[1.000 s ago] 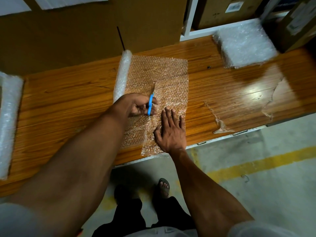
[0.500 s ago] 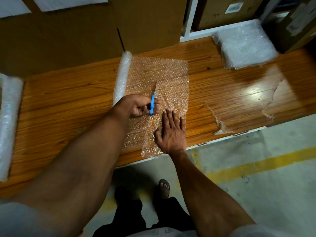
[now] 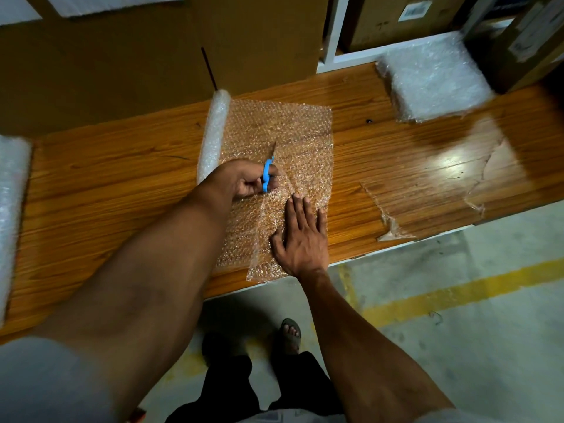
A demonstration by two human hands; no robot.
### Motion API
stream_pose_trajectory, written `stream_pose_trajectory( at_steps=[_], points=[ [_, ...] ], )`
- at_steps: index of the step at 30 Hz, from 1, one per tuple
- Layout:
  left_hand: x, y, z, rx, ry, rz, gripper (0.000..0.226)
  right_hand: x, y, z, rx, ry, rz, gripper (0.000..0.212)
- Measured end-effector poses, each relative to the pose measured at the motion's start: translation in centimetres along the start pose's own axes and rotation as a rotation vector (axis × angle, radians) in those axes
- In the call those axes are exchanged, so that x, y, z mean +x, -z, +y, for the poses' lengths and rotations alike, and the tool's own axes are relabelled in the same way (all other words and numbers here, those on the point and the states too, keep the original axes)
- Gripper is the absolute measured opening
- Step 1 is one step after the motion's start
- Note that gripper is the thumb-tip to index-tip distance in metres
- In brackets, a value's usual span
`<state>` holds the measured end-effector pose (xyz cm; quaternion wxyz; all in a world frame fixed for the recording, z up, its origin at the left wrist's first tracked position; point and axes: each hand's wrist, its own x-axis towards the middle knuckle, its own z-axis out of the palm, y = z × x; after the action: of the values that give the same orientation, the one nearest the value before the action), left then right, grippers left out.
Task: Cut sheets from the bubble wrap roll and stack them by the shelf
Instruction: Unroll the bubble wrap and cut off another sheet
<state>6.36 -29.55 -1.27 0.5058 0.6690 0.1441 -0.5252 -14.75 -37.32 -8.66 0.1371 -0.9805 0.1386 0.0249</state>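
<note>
A bubble wrap roll [image 3: 214, 134] lies on the wooden table [image 3: 106, 184], with a sheet [image 3: 293, 132] unrolled from it toward the right. My left hand [image 3: 244, 181] grips blue-handled scissors [image 3: 267, 175], whose blades point away from me partway up the sheet. The cut runs from the table's near edge up to the scissors. My right hand [image 3: 300, 239] presses flat on the cut part of the sheet, to the right of the cut line. A stack of cut sheets [image 3: 433, 83] sits at the back right by the white shelf [image 3: 338, 56].
A second white roll [image 3: 10, 215] lies at the table's left end. Large cardboard boxes [image 3: 152, 50] stand behind the table and on the shelf. Peeling clear tape [image 3: 387, 221] marks the table's right part. Concrete floor with a yellow line [image 3: 457, 294] lies below, with my feet.
The scissors and my left hand have advanced a little farther up the sheet, lengthening the cut. My right hand has slid slightly forward while still pressing the sheet.
</note>
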Motion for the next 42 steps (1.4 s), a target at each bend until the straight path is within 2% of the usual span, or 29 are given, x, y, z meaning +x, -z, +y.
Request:
stream_pose_trajectory(
  at_steps=[5, 10, 14, 19, 27, 34, 38, 42],
  points=[
    [0.3, -0.1, -0.1, -0.002, -0.008, -0.012, 0.013, 0.1, 0.0, 0.0, -0.019, -0.002, -0.010, 0.081],
    [0.3, 0.0, 0.3, 0.069, 0.069, -0.085, 0.021, 0.0, 0.1, 0.0, -0.015, 0.000, 0.004, 0.081],
    [0.3, 0.1, 1.0, 0.106, 0.102, -0.073, 0.023, 0.1, 0.1, 0.0, -0.010, -0.001, -0.009, 0.081],
    [0.5, -0.1, 1.7, 0.098, 0.067, -0.020, 0.023, 0.1, 0.0, 0.0, -0.009, -0.007, -0.008, 0.079],
    [1.1, 0.0, 1.6, 0.037, -0.087, 0.041, 0.014, 0.1, 0.0, -0.1, -0.003, -0.015, 0.006, 0.080],
    [-0.1, -0.3, 1.9, 0.035, -0.019, -0.063, 0.016, -0.2, 0.3, -0.1, 0.025, -0.017, 0.001, 0.080],
    [-0.5, -0.1, 2.0, 0.036, 0.000, -0.071, 0.014, -0.2, 0.9, -0.2, 0.100, -0.017, 0.039, 0.080],
    [-0.3, 0.8, 2.0, 0.069, 0.038, -0.083, 0.028, 1.3, 2.1, -0.9, 0.075, -0.076, 0.056, 0.076]
  ],
)
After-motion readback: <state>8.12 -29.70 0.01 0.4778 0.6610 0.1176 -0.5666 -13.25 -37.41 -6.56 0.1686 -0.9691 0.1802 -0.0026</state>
